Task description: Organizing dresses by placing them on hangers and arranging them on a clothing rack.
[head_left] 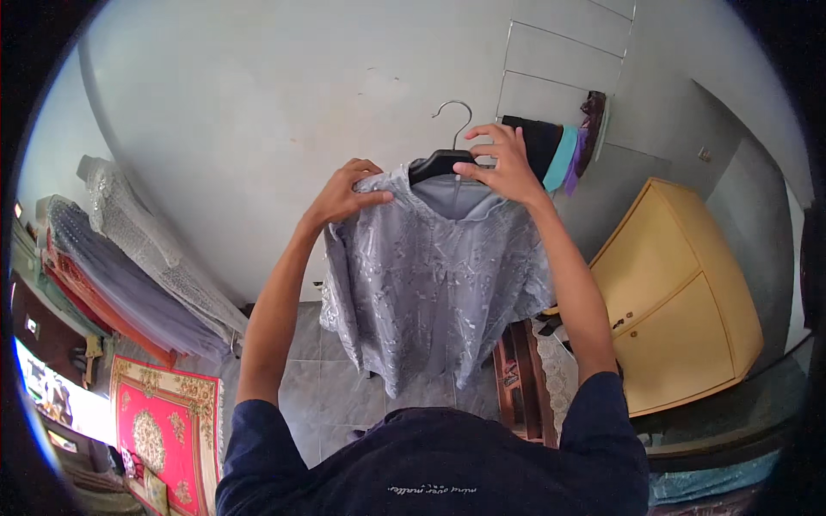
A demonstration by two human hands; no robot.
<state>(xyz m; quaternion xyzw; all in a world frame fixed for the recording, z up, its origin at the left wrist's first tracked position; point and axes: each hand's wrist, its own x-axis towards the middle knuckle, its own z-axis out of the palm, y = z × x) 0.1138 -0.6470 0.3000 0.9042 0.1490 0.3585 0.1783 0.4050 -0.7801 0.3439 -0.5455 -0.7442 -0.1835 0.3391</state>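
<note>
A grey, embroidered, shiny blouse hangs in front of me on a black clothes hanger with a metal hook. The hook points up and is not hung on anything. My left hand grips the blouse at its left shoulder, thumb on the front and fingers over the top. Close to the hook, my right hand is closed on the hanger, its thumb across the front at the neckline. Grey inner lining shows through the open collar. The hanger's ends are hidden inside the shoulders.
Sparkly gowns hang along the left wall. A red patterned rug lies at lower left. To the right stands a yellow cabinet. Behind it, a wire wall rack holds dark, turquoise and purple cloths. Reddish-brown wooden furniture is below the blouse.
</note>
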